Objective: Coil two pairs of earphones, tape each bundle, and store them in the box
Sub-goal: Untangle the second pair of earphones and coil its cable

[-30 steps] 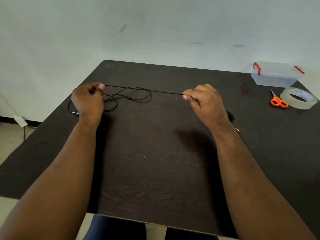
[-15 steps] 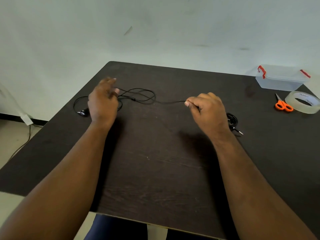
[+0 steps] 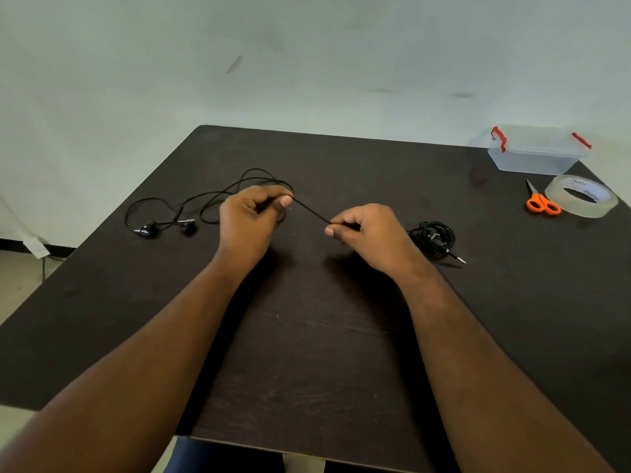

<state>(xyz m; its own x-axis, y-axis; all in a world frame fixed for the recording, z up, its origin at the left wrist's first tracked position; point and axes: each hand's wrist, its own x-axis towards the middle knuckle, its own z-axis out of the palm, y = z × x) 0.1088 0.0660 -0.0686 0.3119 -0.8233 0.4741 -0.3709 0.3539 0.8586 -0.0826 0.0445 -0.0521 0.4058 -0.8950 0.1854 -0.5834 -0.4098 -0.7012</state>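
On a dark wooden table (image 3: 307,353), seen from a camera on the person's head looking down, two bare forearms reach forward. Between the hands runs a short, taut stretch of black earphone cable (image 3: 310,211). The left hand (image 3: 251,216) has its fingers curled around the cable, thumb tip pressed against the forefinger. The right hand (image 3: 367,232) pinches the same cable between thumb and forefinger, the other fingers curled under.

From the left hand the loose earphones (image 3: 191,206) trail away to the left in wide, untidy loops across the tabletop, ending in two earbuds (image 3: 167,227) lying near the table's left edge.

Just to the right of the right hand lies a second pair of earphones (image 3: 433,237), bunched into a small black bundle, its metal plug (image 3: 457,257) pointing right.

At the far right corner stands a clear plastic box (image 3: 532,153) with red clips, its lid on. Nearer, beside it, lie orange-handled scissors (image 3: 543,203), and just beside them, a roll of clear tape (image 3: 580,196) lies flat.
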